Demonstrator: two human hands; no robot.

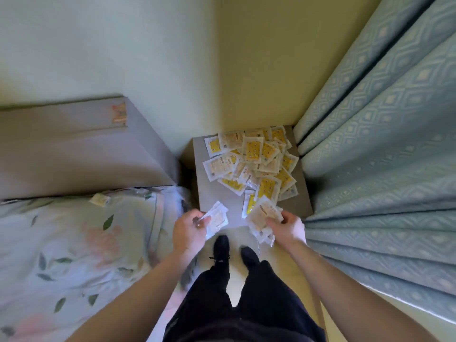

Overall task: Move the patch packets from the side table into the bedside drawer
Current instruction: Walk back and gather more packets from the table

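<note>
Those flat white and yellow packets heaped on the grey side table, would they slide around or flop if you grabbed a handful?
The white and yellow patch packets look thin and probably light: they lie in a loose overlapping heap. Their glossy wrappers suggest they may slip apart. The bunch the right hand grips fans out and droops below it, so likely a bit floppy. The left hand pinches a few.

A floral-print bed [74, 243] with a grey headboard [74, 149] lies left; blue patterned curtains [382, 144] hang right.

Nothing I can read here — the patch packets [251, 159] heaped on the side table [217, 193] carry yellow printed panels and small dark marks, but all of it is too blurred and small to make out any words or numbers.
</note>
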